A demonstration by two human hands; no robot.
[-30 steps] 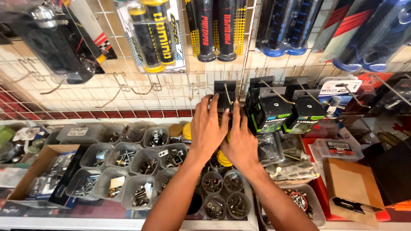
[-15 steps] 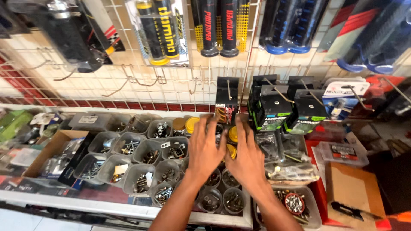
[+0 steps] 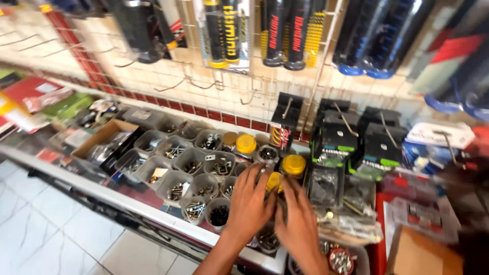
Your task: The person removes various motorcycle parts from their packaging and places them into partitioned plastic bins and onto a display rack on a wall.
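Observation:
Both my hands rest side by side over a cluster of small clear tubs [image 3: 196, 178] filled with screws and bolts on a shop shelf. My left hand [image 3: 249, 206] curls its fingers against a yellow-lidded jar [image 3: 273, 181]. My right hand [image 3: 301, 226] lies palm down just right of that jar, its fingertips touching the jar's side. The jar is mostly hidden between the fingers, so I cannot tell whether either hand grips it. More tubs lie hidden under both palms.
Two more yellow-lidded jars [image 3: 246, 144] [image 3: 294, 164] stand behind the hands. Black packaged parts [image 3: 333, 137] hang on hooks of the wire grid wall, with handlebar grips [image 3: 224, 30] above. A cardboard box [image 3: 104, 137] sits at the left. White floor tiles [image 3: 51, 229] lie below the shelf edge [image 3: 153, 214].
My hands have come down from the hanging black package to the tubs and the yellow-lidded jar at the shelf's front. The view has swung, showing more floor at the left.

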